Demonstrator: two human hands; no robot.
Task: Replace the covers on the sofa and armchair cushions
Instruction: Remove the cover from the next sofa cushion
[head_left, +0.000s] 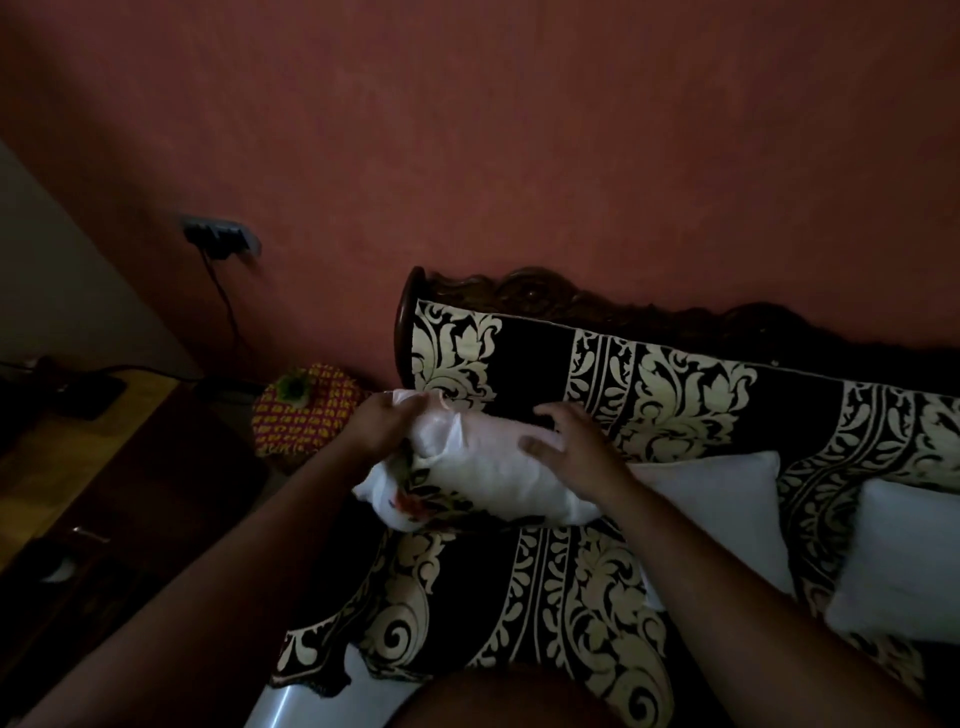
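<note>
- The step in hand looks like getting a cover onto, or off, one small cushion (483, 467) — I can't tell which way the cloth is travelling. It is held up just above the sofa (545, 587) seat, near the left end.
- The left hand (382, 423) bunches the white cloth at the cushion's far-left end, fingers curled into it. The right hand (566, 447) rests on top of the cushion with fingers spread, steadying rather than gripping.
- The cover is the only container here: a white cover (457, 441) with a dark, leaf-patterned fabric showing at its open lower-left mouth.
- Next, I'd judge, the cloth at that mouth needs working along the cushion while the right hand keeps it still.
- Two plain white cushions (727, 493) lie further right on the seat, touching the patterned throw.
</note>
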